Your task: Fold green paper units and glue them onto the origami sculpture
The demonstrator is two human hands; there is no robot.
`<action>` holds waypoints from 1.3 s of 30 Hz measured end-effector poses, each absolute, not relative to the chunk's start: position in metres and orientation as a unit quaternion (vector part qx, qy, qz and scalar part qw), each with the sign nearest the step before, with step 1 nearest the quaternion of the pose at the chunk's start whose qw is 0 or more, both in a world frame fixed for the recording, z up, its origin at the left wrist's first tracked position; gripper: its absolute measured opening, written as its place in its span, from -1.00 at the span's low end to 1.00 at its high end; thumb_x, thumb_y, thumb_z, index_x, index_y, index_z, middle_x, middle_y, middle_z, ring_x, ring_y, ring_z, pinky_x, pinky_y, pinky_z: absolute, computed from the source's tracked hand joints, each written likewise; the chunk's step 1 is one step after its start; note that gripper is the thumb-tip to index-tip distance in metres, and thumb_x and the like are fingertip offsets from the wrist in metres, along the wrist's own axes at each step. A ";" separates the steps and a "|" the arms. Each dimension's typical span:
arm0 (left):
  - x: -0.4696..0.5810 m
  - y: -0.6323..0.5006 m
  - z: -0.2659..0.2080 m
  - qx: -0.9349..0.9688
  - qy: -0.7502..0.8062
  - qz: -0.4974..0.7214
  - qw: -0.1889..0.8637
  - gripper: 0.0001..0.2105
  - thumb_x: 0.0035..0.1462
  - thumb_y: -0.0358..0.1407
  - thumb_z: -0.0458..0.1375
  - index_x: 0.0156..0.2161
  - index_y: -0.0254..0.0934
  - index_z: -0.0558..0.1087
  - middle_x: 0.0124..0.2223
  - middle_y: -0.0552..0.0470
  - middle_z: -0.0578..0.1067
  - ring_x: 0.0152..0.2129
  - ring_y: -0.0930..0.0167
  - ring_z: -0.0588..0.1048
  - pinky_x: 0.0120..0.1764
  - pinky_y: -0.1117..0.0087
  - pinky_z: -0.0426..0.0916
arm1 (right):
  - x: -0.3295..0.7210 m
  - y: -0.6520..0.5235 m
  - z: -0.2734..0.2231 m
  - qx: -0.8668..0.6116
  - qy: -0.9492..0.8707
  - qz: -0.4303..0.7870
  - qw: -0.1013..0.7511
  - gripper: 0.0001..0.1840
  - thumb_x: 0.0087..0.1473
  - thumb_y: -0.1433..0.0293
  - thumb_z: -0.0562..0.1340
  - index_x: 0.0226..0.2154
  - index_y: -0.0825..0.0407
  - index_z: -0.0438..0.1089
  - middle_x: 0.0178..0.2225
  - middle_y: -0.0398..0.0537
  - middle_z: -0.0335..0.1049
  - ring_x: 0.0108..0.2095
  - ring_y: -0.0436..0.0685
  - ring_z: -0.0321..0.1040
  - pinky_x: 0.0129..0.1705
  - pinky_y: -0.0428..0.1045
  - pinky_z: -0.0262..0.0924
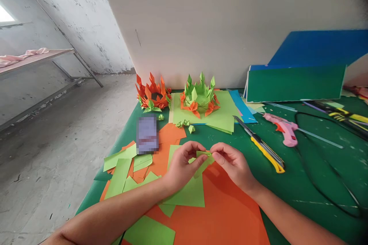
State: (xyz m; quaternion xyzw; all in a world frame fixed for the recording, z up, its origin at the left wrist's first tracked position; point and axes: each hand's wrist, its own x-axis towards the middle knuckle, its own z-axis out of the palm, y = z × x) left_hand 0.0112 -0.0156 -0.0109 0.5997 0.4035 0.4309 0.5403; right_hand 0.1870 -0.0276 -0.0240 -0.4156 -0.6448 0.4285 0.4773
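Observation:
Between my two hands is a small strip of light green paper (203,154), partly hidden by the fingers. My left hand (186,162) pinches its left end between thumb and fingers. At its right end, the thumb and forefinger of my right hand (234,164) close on the paper. Beneath my hands lie green paper pieces (188,193) on a large orange sheet (221,214). Past them sit small folded green paper pieces (184,123). Farther back stand a green paper crown with orange flowers (200,97) and an orange paper crown with green leaves (152,97).
On the green table (313,168), a yellow utility knife (266,151) lies right of my hands. Beyond it are a pink glue gun (284,128) with a black cord and a glue stick (320,138). A blurred-out purple object (147,135) lies left. A white board (201,26) stands behind.

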 end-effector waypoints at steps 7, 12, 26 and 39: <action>0.012 -0.018 -0.009 0.608 0.411 0.414 0.538 -0.88 0.10 -0.30 0.20 -0.27 -0.28 0.38 -0.32 0.04 0.42 -0.41 0.50 0.40 -0.31 0.46 0.33 | 0.183 -0.028 -0.025 -0.425 -0.660 0.386 0.485 -0.81 0.19 0.39 0.13 -0.47 -0.01 0.23 -0.47 -0.18 0.21 -0.43 0.00 0.16 -0.37 -0.09 0.11; 0.015 -0.019 -0.009 0.592 0.399 0.415 0.564 -0.86 0.07 -0.32 0.22 -0.27 -0.29 0.38 -0.30 0.04 0.41 -0.44 0.53 0.39 -0.33 0.48 0.32 | 0.183 -0.029 -0.027 -0.434 -0.670 0.352 0.488 -0.78 0.18 0.41 0.12 -0.49 -0.01 0.16 -0.50 -0.21 0.13 -0.46 -0.01 0.10 -0.41 -0.10 0.06; 0.016 -0.015 -0.008 0.482 0.351 0.503 0.625 -0.78 0.01 -0.30 0.30 -0.34 -0.26 0.31 -0.36 0.11 0.38 -0.37 0.52 0.37 -0.28 0.49 0.31 | 0.183 -0.031 -0.024 -0.424 -0.677 0.399 0.449 -0.84 0.21 0.29 0.12 -0.38 -0.02 0.25 -0.45 -0.18 0.16 -0.41 0.01 0.13 -0.35 -0.09 0.11; 0.010 -0.013 -0.013 0.628 0.387 0.452 0.501 -0.89 0.14 -0.30 0.16 -0.31 -0.25 0.52 -0.26 -0.07 0.44 -0.29 0.38 0.44 -0.26 0.39 0.37 | 0.182 -0.028 -0.028 -0.440 -0.693 0.381 0.426 -0.83 0.25 0.30 0.06 -0.37 -0.02 0.23 -0.46 -0.19 0.14 -0.44 0.01 0.12 -0.40 -0.10 0.08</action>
